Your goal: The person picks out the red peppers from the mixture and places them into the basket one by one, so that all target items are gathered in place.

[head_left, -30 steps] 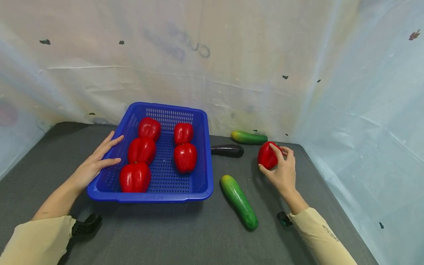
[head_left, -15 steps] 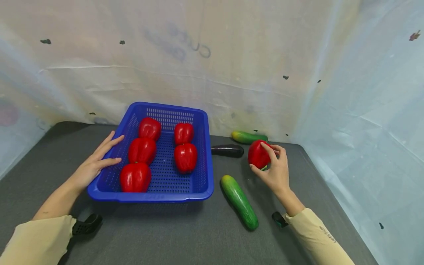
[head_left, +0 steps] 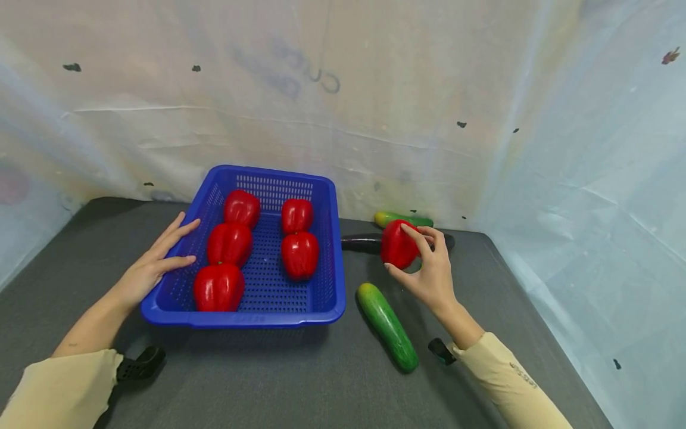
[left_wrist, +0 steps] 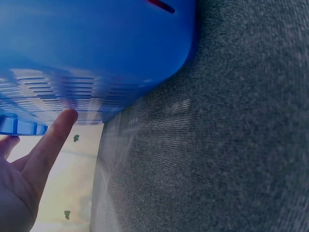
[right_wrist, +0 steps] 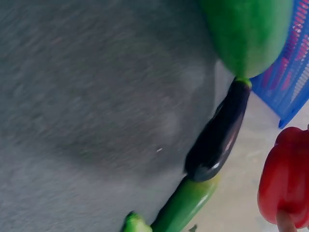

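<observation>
My left hand (head_left: 152,268) rests with spread, straight fingers against the left side of a blue plastic basket (head_left: 243,320); in the left wrist view a fingertip touches its slotted outer wall (left_wrist: 87,53). Several red bell peppers (head_left: 229,244) lie inside, in two rows. Right of the basket, my right hand (head_left: 436,274) grips another red bell pepper (head_left: 396,245) between thumb and fingers, above the table. Behind that pepper, an eggplant (head_left: 360,242) is partly covered. The right wrist view shows the held pepper (right_wrist: 285,179) at its right edge.
A green cucumber (head_left: 387,328) lies diagonally in front of the right hand. Another cucumber (head_left: 393,218) lies near the back sheet, partly hidden. A dark, shiny end (head_left: 449,241) shows right of the right hand. Plastic sheeting (head_left: 375,107) walls the grey table (head_left: 241,381).
My right hand has carried the bell pepper left, toward the basket, and it now covers part of the eggplant. A dark end has come into view right of the hand. My left hand stays put.
</observation>
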Available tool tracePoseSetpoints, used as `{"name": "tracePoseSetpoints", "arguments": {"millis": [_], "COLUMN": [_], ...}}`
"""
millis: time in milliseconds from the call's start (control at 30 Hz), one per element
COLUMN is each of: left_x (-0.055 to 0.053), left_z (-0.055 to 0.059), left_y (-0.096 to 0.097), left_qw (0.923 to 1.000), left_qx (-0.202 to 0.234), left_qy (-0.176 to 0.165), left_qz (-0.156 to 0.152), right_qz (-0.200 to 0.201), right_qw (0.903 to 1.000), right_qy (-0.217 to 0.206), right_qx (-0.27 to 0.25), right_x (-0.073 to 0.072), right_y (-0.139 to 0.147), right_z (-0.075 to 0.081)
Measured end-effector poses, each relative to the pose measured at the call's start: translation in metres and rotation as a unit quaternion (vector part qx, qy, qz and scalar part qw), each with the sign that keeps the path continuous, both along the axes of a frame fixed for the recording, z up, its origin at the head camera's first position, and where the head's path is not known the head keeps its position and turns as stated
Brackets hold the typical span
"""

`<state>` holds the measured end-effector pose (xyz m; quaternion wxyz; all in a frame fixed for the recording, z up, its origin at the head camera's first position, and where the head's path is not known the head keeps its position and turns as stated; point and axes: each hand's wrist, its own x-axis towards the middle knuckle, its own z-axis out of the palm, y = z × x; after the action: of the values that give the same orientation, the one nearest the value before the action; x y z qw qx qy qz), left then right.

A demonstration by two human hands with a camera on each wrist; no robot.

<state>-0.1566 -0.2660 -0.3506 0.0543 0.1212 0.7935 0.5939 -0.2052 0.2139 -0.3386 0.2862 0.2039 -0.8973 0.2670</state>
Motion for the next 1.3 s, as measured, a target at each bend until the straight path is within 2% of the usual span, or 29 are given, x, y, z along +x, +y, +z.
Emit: {"name": "tracePoseSetpoints", "arguments": {"millis": [700, 1100, 1300], "left_x": [0.001, 0.001, 0.001], "left_z": [0.000, 0.000, 0.000], "left_y": [0.001, 0.001, 0.001], "left_qw": [0.9999, 1.0000, 0.9999], "left_qx": [0.016, 0.005, -0.005], "left_qy": [-0.005, 0.003, 0.007], "left_qz": [-0.001, 0.003, 0.007], "right_qz": [0.078, 0.138, 0.164], "right_qw": [0.9965, 0.9898, 0.9857], "right_qy": [0.018, 0.004, -0.020], "right_qx": [-0.025, -0.037, -0.032], "right_x": [0.004, 0.005, 0.006], "right_y": [-0.036, -0.055, -0.064], "right_z": [0.022, 0.035, 0.041]}}
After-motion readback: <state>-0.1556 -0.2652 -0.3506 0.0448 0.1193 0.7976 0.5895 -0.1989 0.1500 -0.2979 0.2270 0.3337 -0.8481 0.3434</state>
